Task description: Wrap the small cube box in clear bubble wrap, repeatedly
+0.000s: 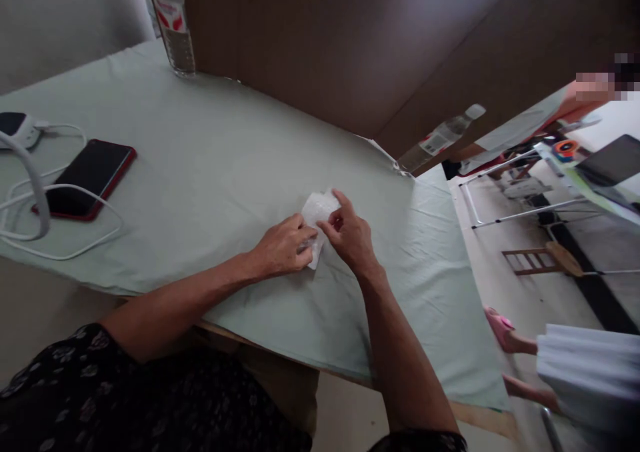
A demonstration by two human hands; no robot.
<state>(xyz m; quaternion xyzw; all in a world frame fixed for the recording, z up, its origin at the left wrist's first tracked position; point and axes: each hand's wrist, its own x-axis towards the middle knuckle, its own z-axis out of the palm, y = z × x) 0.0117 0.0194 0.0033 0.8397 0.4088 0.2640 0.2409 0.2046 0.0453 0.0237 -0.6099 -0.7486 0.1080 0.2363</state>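
Fingers (307, 231) of our left hand (281, 249) pinch the lower left edge of a translucent white wrap (319, 207), which lies just up and right of them. Our right hand (354, 240) has thumb and forefinger apart at the wrap's right side; whether they grip, we cannot tell. Its long axis runs away from us on the counter (215, 159), neither hand nearer.

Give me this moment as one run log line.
left grip: holding white crinkled piece | right grip: touching its right side | surface: pale green cloth | left: red-edged phone
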